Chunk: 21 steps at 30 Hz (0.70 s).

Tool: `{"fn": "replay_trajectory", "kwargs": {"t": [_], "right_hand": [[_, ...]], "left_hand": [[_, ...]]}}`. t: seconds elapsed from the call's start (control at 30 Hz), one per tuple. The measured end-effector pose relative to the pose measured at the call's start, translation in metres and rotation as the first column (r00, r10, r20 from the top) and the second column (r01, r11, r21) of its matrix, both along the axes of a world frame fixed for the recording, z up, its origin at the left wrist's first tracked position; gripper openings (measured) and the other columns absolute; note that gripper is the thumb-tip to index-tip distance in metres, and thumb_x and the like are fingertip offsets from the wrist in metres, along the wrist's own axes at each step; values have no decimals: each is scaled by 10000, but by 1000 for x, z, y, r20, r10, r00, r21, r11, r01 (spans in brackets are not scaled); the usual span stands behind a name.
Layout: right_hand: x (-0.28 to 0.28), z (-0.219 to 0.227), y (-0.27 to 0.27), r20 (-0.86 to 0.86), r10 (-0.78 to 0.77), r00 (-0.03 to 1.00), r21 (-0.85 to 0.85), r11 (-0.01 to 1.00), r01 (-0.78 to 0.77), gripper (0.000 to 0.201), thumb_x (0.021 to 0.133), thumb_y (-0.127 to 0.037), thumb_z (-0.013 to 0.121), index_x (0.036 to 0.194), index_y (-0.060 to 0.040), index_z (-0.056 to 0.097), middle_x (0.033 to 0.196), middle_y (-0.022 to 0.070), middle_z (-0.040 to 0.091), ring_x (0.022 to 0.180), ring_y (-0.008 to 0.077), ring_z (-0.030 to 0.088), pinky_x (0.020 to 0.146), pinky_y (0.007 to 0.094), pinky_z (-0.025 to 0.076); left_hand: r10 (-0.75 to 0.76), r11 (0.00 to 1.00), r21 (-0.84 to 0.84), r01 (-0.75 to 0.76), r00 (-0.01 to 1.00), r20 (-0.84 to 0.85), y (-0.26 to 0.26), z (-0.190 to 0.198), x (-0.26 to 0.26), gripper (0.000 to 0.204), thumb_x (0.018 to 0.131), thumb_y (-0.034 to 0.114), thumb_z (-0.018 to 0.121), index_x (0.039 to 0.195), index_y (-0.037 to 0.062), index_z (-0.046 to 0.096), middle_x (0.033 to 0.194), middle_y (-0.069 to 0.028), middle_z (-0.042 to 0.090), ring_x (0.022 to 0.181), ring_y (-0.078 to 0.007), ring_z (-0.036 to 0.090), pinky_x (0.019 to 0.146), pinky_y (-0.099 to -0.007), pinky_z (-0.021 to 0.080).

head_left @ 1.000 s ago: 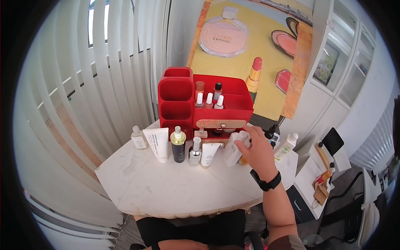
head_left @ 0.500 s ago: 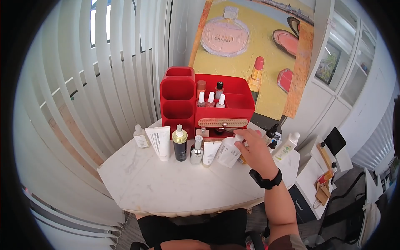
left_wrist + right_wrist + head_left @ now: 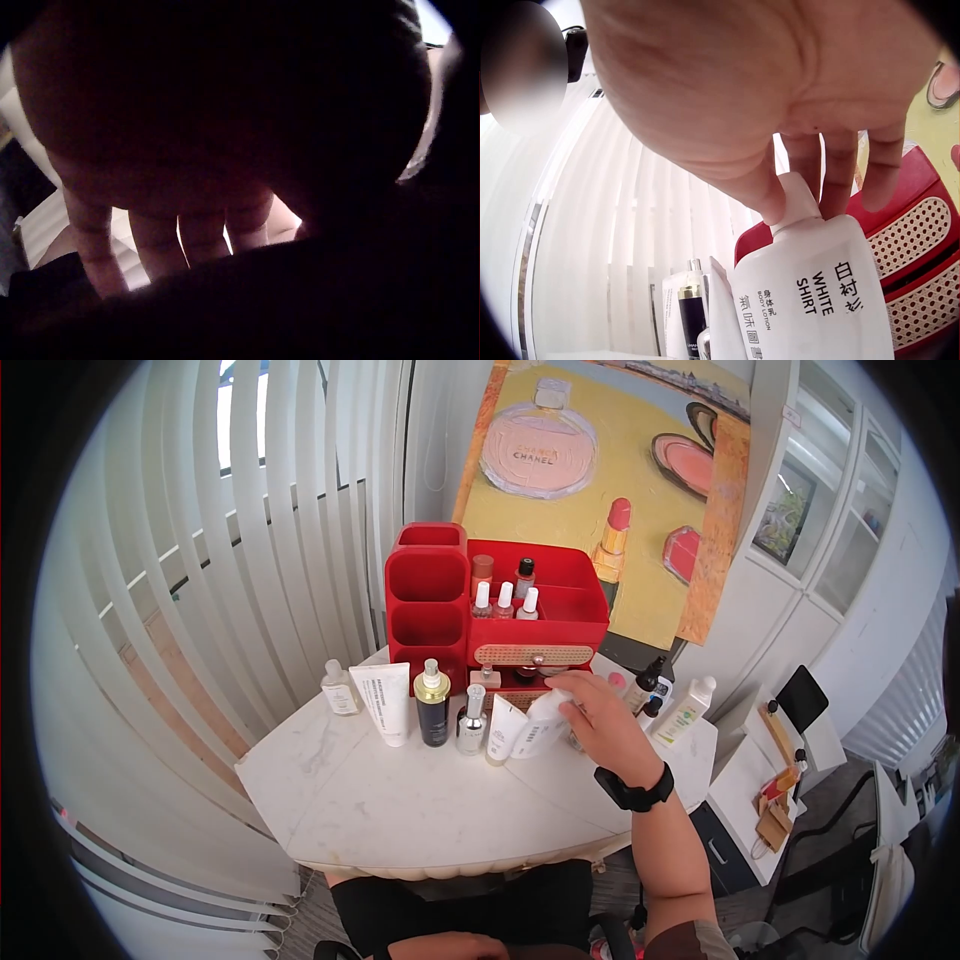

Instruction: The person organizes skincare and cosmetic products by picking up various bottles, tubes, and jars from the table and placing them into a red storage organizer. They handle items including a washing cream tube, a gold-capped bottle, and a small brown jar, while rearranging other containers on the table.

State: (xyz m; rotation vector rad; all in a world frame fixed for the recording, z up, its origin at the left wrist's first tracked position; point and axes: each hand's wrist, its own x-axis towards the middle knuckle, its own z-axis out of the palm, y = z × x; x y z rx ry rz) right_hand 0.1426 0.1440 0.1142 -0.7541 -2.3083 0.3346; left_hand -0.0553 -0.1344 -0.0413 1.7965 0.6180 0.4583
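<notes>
Right hand (image 3: pixel 610 732) grips a tilted white bottle (image 3: pixel 538 727) above the desk (image 3: pixel 400 810), beside a tube (image 3: pixel 504 731).
Left wrist view: in shadow, the left hand (image 3: pixel 202 150) lies relaxed, fingers extended. Right wrist view: thumb and fingers pinch the cap (image 3: pixel 798 201) — label reading "WHITE SHIRT."

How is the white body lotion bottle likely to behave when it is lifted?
The white bottle may swing or twist a little, since the right hand pinches it only at the narrow cap. Its smooth surface could feel slippery. If put down tilted, as it is held now, it would probably tip over.
</notes>
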Motion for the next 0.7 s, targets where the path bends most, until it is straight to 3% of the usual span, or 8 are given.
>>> {"fn": "replay_trajectory", "kwargs": {"t": [0.2,0.3,0.37,0.4,0.5,0.67,0.7], "right_hand": [[1,-1,-1,17,-2,1000,34,999,2,338,944,-21,594,1281,-28,604,1268,157,622,1165,355,579,992,408,478],[2,-1,-5,-75,-15,997,-8,1000,14,350,939,-54,628,1287,-33,600,1243,158,621,1150,339,583,984,407,483],[8,5,-14,-272,-137,952,-123,987,107,369,922,-94,674,1278,-32,598,1206,156,619,1108,327,590,968,406,491],[14,2,-11,-271,-141,952,-122,986,111,369,922,-94,674,1278,-32,598,1206,156,619,1108,327,590,968,406,491],[44,-27,8,-159,-326,932,-40,945,323,349,903,-118,699,1228,-27,611,1172,172,623,1056,346,603,928,413,505],[57,-55,0,-64,-357,932,-82,932,352,330,900,-117,691,1202,-8,611,1178,201,640,1103,399,610,943,434,505],[59,-61,1,-67,-357,932,-91,932,351,336,897,-117,695,1204,-10,611,1181,201,640,1100,402,611,947,436,505]], "left_hand": [[65,998,13,-65,996,-57,-3,-6,3,154,939,189,636,953,48,573,827,-146,603,734,-311,577,672,-410,470],[74,997,21,-73,996,-52,-4,-10,3,145,928,174,634,935,49,561,806,-147,591,714,-309,567,657,-410,463],[72,997,24,-71,996,-46,-4,-11,1,140,922,171,633,933,49,565,805,-150,591,712,-310,567,653,-411,463],[109,993,39,-107,993,-44,-4,-12,-3,144,919,175,633,928,47,566,801,-152,591,706,-309,565,647,-412,461],[175,985,6,-175,982,-74,-5,-10,-18,150,912,180,629,920,43,569,792,-157,589,694,-305,562,636,-411,459],[310,939,-102,-329,937,-162,-13,-28,-49,140,889,170,627,889,40,575,768,-153,576,677,-295,555,623,-406,454],[175,936,-239,-257,932,-318,-9,-43,-63,223,898,269,678,1023,85,656,889,-96,688,850,-246,674,784,-350,519]]}}
